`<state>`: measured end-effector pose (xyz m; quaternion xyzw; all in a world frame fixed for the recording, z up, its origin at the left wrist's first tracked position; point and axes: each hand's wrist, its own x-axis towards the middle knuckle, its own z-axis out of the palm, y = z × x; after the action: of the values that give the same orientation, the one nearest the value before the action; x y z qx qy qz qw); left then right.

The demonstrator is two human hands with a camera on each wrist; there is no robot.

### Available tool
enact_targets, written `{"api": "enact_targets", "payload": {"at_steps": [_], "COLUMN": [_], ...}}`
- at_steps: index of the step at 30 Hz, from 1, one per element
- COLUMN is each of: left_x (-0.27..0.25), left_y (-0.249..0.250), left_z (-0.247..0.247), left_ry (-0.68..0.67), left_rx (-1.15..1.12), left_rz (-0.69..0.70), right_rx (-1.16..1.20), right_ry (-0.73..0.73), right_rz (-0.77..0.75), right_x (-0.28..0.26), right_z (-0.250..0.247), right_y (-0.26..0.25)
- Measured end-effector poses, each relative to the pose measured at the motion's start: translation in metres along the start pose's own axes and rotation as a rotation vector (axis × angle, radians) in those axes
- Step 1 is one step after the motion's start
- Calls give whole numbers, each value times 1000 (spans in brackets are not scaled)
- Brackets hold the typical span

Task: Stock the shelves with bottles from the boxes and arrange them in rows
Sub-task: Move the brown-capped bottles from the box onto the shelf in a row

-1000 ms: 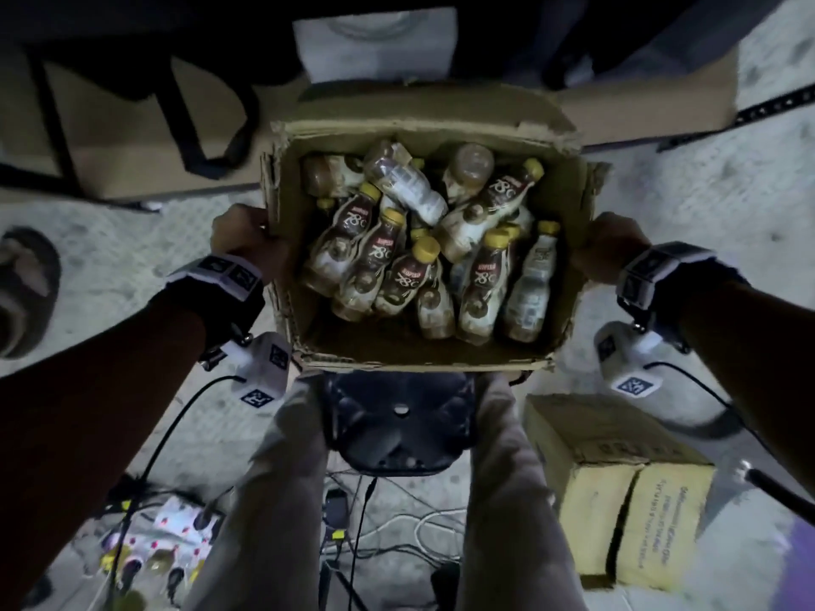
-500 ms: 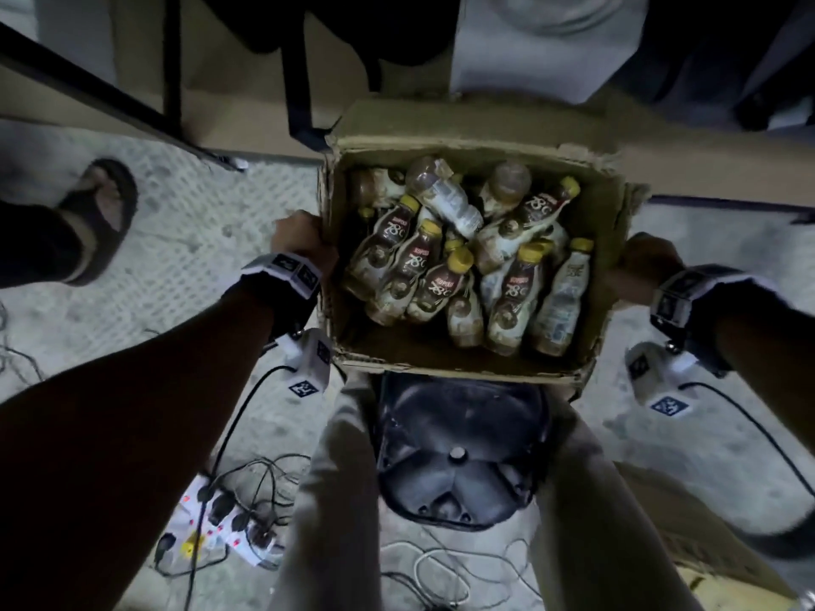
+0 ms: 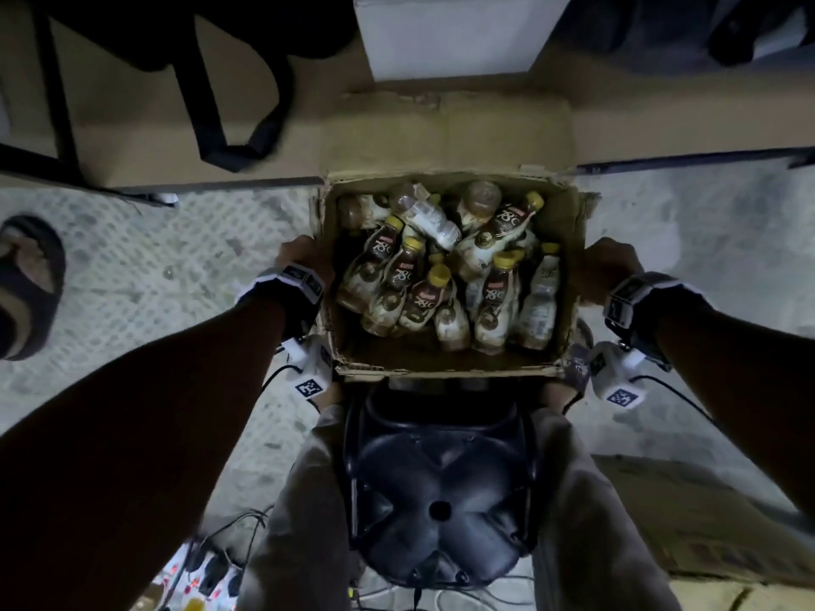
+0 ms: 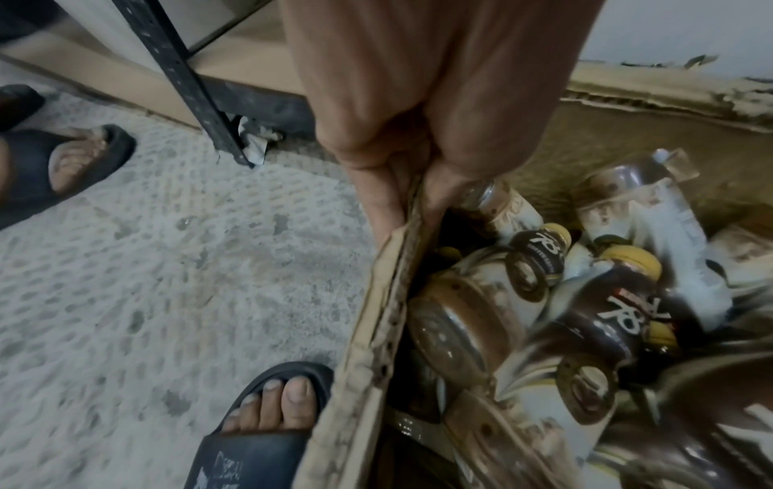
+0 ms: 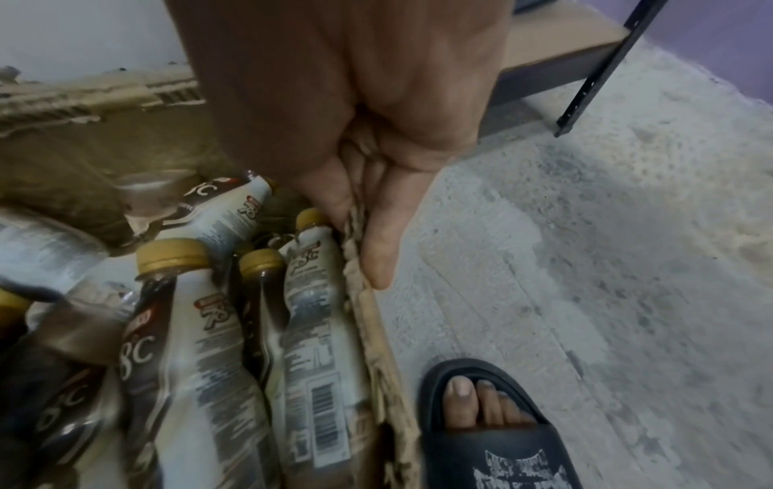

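An open cardboard box (image 3: 569,222) sits low in front of me, between my feet and the shelf. Inside lie several coffee bottles (image 3: 423,297) with yellow caps and brown-and-white labels, jumbled on their sides. My left hand (image 3: 304,262) pinches the box's left wall (image 4: 376,297), thumb inside and fingers outside. My right hand (image 3: 613,271) pinches the right wall (image 5: 368,317) the same way. The bottles (image 4: 606,314) lie close under both thumbs, and one bottle (image 5: 318,331) leans against the right wall.
The bottom shelf board (image 3: 154,138) with black uprights (image 4: 180,76) runs behind the box; a black bag strap (image 3: 238,125) hangs over it. A dark plastic stool (image 3: 441,491) is under me. My sandalled feet (image 4: 267,426) flank the box. Another person's sandal (image 3: 26,284) is left. Cables lie below.
The box, held in both hands, has moved forward and down toward the shelf's base. The yellow carton at my right has slid out of view.
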<state>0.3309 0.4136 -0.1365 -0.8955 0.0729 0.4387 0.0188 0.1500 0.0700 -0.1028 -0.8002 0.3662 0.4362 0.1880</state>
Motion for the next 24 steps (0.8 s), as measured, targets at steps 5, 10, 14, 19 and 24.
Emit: {"api": "enact_targets", "payload": {"at_steps": [5,10,14,19,24], "left_x": [-7,-29,-10,21,20], "left_y": [6,38,54,63,68], "left_z": [-2,0,31,62,57], "left_ry": [141,250,80,64,-4], "left_rx": [-78,-198,-222,-39,-229], "left_rz": [-76,-11,27,-21,-125], "right_rx": [235,492,538,505,412], "right_ry": [197,408,111,45,31], "right_rz": [37,134,54,108,35], "right_x": [-8,-34,-26,3,10], "right_z": [13,35,79,120,121], "right_y": [8,-15,-45,-67,-72]}}
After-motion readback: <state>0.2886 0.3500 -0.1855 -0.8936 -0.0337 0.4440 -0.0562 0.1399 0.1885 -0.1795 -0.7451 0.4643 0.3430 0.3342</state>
